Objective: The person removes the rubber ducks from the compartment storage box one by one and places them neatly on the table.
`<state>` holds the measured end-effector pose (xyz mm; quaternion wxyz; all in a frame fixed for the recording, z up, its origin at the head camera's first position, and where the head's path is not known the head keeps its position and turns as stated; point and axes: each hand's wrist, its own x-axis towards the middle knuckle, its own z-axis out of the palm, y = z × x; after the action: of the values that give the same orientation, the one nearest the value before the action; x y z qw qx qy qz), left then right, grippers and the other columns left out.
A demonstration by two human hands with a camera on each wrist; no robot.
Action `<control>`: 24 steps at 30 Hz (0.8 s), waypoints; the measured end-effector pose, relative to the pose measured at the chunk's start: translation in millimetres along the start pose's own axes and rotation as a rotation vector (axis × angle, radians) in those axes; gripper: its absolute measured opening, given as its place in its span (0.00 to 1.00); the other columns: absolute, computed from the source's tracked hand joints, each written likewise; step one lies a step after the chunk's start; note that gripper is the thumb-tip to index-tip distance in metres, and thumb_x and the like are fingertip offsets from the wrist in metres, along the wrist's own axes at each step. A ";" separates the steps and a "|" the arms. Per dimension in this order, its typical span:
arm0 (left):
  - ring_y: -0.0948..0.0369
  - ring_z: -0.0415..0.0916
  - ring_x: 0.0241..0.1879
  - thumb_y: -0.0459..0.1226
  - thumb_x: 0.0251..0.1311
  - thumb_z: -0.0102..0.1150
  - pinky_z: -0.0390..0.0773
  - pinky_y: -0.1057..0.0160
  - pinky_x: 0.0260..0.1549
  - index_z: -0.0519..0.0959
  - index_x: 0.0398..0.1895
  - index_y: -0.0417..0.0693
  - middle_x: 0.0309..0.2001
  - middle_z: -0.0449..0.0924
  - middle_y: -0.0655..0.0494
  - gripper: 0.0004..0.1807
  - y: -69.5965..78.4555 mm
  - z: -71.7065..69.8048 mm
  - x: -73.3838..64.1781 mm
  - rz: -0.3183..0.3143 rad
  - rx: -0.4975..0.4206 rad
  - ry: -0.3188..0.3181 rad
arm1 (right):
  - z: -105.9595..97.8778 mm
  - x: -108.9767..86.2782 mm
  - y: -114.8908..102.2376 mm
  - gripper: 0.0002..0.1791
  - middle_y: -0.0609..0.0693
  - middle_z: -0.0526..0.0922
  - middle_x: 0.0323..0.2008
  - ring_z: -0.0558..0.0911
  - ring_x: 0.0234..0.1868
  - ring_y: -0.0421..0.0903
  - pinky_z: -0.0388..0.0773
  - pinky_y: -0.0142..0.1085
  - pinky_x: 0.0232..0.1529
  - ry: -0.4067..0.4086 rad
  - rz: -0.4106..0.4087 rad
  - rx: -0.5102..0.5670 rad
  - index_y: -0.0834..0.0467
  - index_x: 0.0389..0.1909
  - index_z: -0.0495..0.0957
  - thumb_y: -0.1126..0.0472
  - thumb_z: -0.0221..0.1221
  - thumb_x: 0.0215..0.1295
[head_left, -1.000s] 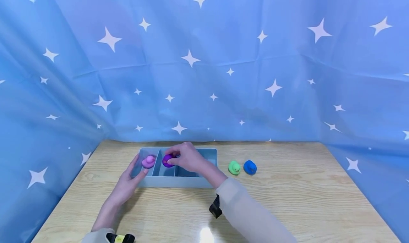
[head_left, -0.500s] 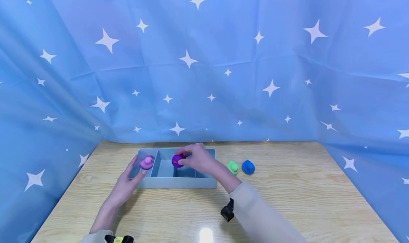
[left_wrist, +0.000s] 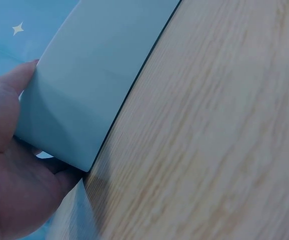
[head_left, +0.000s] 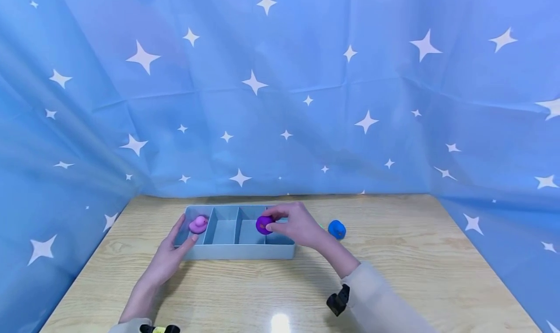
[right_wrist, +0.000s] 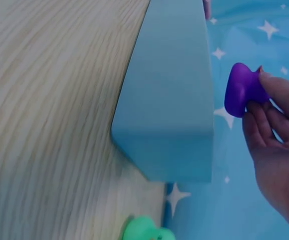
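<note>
My right hand (head_left: pixel 302 228) pinches a purple toy duck (head_left: pixel 264 224) between thumb and fingers. In the head view the duck appears over the divider nearest the right end of a light blue divided box (head_left: pixel 238 252). The right wrist view shows this purple duck (right_wrist: pixel 240 90) held beyond the box's upper edge, apart from it. My left hand (head_left: pixel 166 257) grips the box's left end, thumb at the near rim and fingers along the left side. A pink toy duck (head_left: pixel 199 223) sits in the leftmost compartment, beside that hand.
On the wooden table (head_left: pixel 245 289), right of the box, sits a blue toy duck (head_left: pixel 337 229). A green toy duck (right_wrist: pixel 145 230) next to it is mostly hidden by my right forearm in the head view. A starry blue curtain (head_left: pixel 280 104) hangs behind the table.
My right hand has carried the purple duck rightward, from over the second compartment to the divider nearest the right end. The left hand keeps its grip. My forearm now covers most of the green duck.
</note>
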<state>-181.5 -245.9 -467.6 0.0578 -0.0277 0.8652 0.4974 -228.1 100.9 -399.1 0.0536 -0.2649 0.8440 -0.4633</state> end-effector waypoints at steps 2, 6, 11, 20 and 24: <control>0.34 0.33 0.78 0.56 0.76 0.50 0.43 0.27 0.70 0.33 0.84 0.60 0.82 0.35 0.39 0.47 -0.2 -0.6 -0.5 0.001 -0.002 0.000 | -4.0 -3.6 5.2 0.15 0.48 0.87 0.44 0.85 0.49 0.48 0.85 0.37 0.44 0.010 -0.002 -0.005 0.58 0.54 0.86 0.65 0.68 0.67; 0.34 0.33 0.78 0.56 0.76 0.51 0.43 0.27 0.70 0.33 0.85 0.58 0.82 0.35 0.38 0.48 -0.7 -0.8 -1.1 0.012 -0.012 -0.001 | -10.8 -11.5 12.6 0.15 0.47 0.87 0.42 0.85 0.48 0.47 0.85 0.38 0.44 0.024 0.019 -0.014 0.58 0.54 0.86 0.65 0.67 0.67; 0.34 0.33 0.78 0.55 0.76 0.51 0.43 0.27 0.70 0.35 0.85 0.57 0.82 0.36 0.38 0.47 -1.7 -0.5 -1.3 0.032 -0.017 0.007 | -18.9 -20.7 19.4 0.15 0.44 0.87 0.40 0.84 0.48 0.47 0.84 0.40 0.45 0.038 0.031 -0.040 0.56 0.54 0.86 0.65 0.68 0.67; 0.34 0.33 0.78 0.54 0.76 0.51 0.43 0.27 0.70 0.34 0.85 0.57 0.82 0.36 0.38 0.47 -0.7 -1.1 -1.7 0.035 -0.021 0.004 | -34.6 -28.4 27.9 0.15 0.47 0.89 0.41 0.85 0.48 0.47 0.82 0.47 0.50 0.080 0.046 -0.072 0.57 0.52 0.87 0.63 0.69 0.65; 0.34 0.33 0.79 0.55 0.76 0.51 0.43 0.27 0.71 0.34 0.85 0.58 0.82 0.35 0.39 0.47 0.1 -0.7 -1.6 0.021 -0.021 -0.003 | -41.3 -30.7 28.6 0.15 0.48 0.89 0.43 0.86 0.47 0.47 0.81 0.46 0.50 0.094 0.050 -0.078 0.58 0.52 0.87 0.64 0.69 0.65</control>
<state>-179.9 -246.5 -466.9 0.0533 -0.0184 0.8601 0.5071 -227.2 159.6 -403.7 0.0150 -0.2235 0.8693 -0.4407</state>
